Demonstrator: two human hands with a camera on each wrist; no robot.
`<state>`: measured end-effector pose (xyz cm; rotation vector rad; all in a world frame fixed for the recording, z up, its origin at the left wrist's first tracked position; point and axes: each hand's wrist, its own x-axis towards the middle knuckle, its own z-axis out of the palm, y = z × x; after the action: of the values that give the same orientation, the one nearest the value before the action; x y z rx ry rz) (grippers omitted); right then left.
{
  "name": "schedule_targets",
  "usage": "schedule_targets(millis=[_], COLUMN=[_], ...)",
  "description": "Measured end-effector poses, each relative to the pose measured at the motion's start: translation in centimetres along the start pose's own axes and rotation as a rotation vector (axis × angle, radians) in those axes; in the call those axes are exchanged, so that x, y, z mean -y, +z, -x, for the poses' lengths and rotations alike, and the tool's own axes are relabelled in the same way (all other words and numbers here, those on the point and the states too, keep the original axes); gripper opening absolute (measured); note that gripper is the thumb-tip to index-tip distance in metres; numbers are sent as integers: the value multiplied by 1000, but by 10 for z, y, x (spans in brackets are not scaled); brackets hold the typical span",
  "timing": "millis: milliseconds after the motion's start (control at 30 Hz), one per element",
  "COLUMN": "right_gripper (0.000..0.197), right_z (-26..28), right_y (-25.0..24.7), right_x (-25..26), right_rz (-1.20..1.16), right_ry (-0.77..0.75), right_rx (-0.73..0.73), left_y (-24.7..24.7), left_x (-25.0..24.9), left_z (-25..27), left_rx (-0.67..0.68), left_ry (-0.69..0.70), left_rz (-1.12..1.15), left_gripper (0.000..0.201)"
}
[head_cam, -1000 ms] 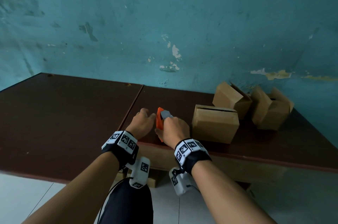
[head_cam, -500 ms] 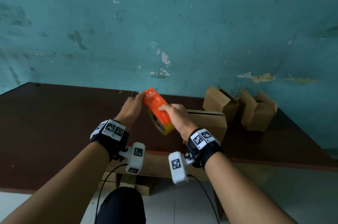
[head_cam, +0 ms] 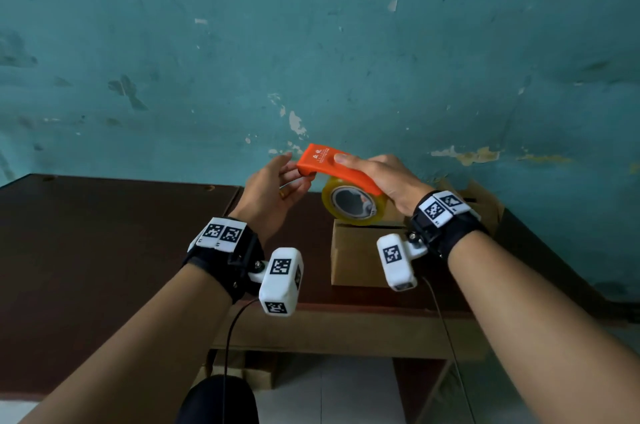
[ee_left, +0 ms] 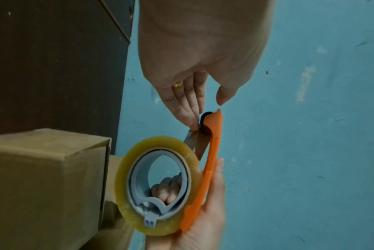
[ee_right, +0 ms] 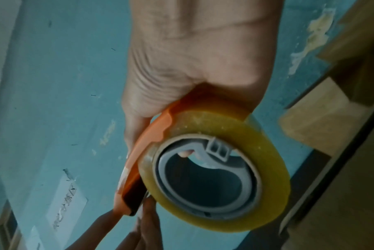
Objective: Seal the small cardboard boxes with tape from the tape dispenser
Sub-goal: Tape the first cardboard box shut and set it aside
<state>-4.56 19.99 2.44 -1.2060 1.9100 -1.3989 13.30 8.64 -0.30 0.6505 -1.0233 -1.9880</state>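
Left hand [head_cam: 273, 191]: raised above desk [head_cam: 104, 233]; fingertips [ee_left: 193, 124] at dispenser's front end, on the loose tape; pinch or mere touch not clear.
Tape dispenser [head_cam: 341, 169]: orange, yellowish roll, held in air over nearest box.
Right hand [head_cam: 384, 177]: wrapped round dispenser.
Cardboard boxes [head_cam: 360, 257]: on desk, right side.

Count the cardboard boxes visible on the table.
2 can be made out: one box below the tape dispenser, another box behind the right wrist, mostly hidden. More may be hidden behind the hands.
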Motion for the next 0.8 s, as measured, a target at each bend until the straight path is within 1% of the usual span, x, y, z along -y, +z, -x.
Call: schedule_targets(millis=[33,67,133,167,267,333,467,500,567,733,800], right_gripper=[52,50,52,55,77,91,106,105,95,93,86], right_z=[-1,-2,-6,-7,-15,-21,-30,-32,-35,-41,-39], right_y=[-7,-12,-23,-27,-43,-52,-66,-67,-66,-55,-50], right_x=[-1,-3,-9,-12,-21,-27,-35,-36,-36,-34,-37], right_rz=[20,38,74,92,134,187,271,304,354,484,531], right_ry=[-2,-3,3,12,56,84,113,116,122,101,79], right_rx=[22,42,75,97,154,203,274,291,311,262,249], left_y=[4,6,10,12,16,19,20,20,20,18,16], left_x=[3,6,15,19,31,38,50,53,57,62,64], left_z=[0,0,-1,-1,-2,-1,-1,-2,-5,-10,-11], left_rx=[-2,0,4,6,12,25,53,55,58,43,45], left_ry=[-10,-14,-31,-43,-89,-137,-215,-224,-232,-232,-245], left_rz=[-15,-20,-26,-28,-20,-4,8,3,-9,23,37], left_gripper=[21,20,16,14,11,14,13,13,13,13,13])
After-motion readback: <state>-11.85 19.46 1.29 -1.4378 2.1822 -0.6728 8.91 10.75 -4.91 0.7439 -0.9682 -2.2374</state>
